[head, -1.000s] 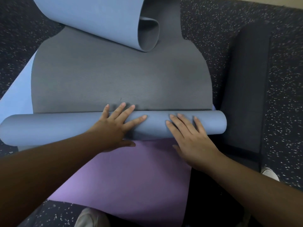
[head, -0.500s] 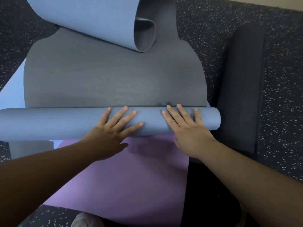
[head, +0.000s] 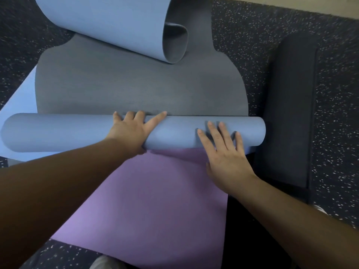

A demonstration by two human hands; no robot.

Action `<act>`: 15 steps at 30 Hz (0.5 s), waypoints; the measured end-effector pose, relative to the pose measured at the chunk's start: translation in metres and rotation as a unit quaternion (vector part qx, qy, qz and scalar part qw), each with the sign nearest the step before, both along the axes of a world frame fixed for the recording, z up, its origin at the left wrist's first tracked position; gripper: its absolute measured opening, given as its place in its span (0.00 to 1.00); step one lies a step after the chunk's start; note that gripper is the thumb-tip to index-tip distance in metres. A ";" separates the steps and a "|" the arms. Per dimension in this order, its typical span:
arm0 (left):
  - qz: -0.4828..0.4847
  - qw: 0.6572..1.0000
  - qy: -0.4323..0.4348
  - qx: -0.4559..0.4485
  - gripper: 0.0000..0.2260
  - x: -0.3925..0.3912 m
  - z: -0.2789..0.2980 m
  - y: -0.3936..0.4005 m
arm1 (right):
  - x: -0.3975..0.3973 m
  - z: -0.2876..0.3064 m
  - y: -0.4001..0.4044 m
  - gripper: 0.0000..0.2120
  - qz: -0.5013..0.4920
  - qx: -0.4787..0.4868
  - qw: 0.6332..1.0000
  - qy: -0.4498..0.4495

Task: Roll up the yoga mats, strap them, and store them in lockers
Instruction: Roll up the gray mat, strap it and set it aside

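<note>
Rolled on since earlier: thick blue-grey yoga-mat roll (head: 58,132), fatter now. Left hand (head: 134,131) draped over roll top, fingers bent at far edge; right hand (head: 223,152) flat on roll's near side, released. Beyond roll, grey flat stretch (head: 136,88) unrolled; strapping, lockers pending.

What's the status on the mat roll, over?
Left hand and right hand flat on the blue roll. Grey stretch unrolled ahead. Far end curled in its path.
</note>
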State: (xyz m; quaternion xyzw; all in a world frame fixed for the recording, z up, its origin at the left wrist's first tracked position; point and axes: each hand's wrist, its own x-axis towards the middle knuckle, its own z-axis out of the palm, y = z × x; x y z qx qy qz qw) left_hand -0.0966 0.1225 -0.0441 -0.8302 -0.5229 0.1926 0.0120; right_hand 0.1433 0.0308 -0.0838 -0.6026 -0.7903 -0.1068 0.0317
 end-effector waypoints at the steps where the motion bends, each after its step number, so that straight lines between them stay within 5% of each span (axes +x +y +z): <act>1: 0.004 1.000 -0.018 -0.003 0.51 -0.002 0.001 0.002 | -0.001 0.001 0.001 0.50 0.001 0.004 1.000 -0.001; 8: -0.015 0.987 -0.150 0.056 0.38 -0.014 0.030 -0.001 | -0.003 0.032 0.014 0.46 0.009 0.070 0.998 0.008; 15: -0.070 0.963 -0.211 0.150 0.40 -0.034 0.102 -0.015 | -0.010 0.103 0.009 0.52 0.028 0.088 0.995 -0.027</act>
